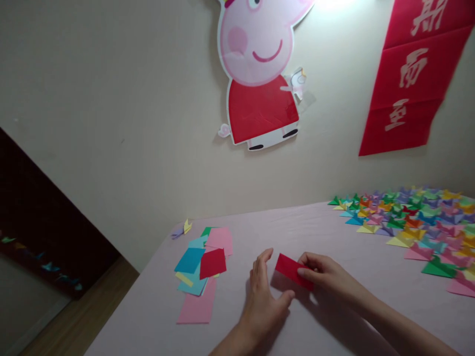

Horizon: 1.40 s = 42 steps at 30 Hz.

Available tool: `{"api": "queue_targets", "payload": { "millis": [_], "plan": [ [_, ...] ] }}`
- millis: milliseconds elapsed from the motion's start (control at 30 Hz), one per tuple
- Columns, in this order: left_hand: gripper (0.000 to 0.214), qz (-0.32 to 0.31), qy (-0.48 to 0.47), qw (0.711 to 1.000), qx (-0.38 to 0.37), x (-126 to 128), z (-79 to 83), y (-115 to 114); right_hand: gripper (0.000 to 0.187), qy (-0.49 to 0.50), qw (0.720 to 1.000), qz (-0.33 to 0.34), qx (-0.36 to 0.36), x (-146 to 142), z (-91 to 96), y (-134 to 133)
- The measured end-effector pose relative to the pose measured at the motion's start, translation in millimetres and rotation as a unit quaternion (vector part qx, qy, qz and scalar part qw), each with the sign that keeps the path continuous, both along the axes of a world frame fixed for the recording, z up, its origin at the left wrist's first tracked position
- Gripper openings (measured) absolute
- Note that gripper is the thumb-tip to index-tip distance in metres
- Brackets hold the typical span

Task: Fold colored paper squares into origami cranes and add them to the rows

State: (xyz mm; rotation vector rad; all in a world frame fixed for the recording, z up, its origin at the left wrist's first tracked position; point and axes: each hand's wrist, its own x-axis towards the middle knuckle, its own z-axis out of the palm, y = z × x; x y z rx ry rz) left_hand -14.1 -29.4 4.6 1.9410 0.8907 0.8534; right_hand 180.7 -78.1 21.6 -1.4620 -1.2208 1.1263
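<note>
A red piece of paper point(291, 269), which looks folded into a narrow rectangle, is pinched at its right end by my right hand point(321, 272). It is tilted just above the pink tabletop and casts a shadow below. My left hand point(262, 296) is to the left of the paper, thumb and fingers spread apart, holding nothing. Further left lie loose coloured sheets: a red one point(213, 263), a blue one point(190, 260) and a pink one point(219, 238), overlapping with several others.
Many small folded paper figures point(411, 222) stand in rows along the table's right side. Two more folded pieces point(182, 229) lie at the far left corner. Behind the table point(156, 296) is a wall with a cartoon pig cutout point(263, 109) and a red banner point(411, 79).
</note>
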Motion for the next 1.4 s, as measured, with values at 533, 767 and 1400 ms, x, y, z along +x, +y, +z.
{"api": "queue_targets", "payload": {
  "millis": [533, 767, 1400],
  "plan": [
    [0.036, -0.054, -0.253, 0.914, -0.314, 19.9, -11.9, 25.1, 0.052, 0.186, 0.977, -0.041, 0.095, -3.7, -23.5, -2.3],
    [0.045, -0.084, -0.296, 0.887, -0.343, 20.1, -5.3, 18.9, 0.024, -0.007, 0.988, -0.038, 0.151, -6.7, -23.6, -7.4],
    [0.074, -0.106, -0.218, 0.915, -0.322, 16.4, 1.1, 14.0, 0.013, -0.227, 0.924, -0.027, 0.307, -4.5, -18.2, -11.4]
  ]
}}
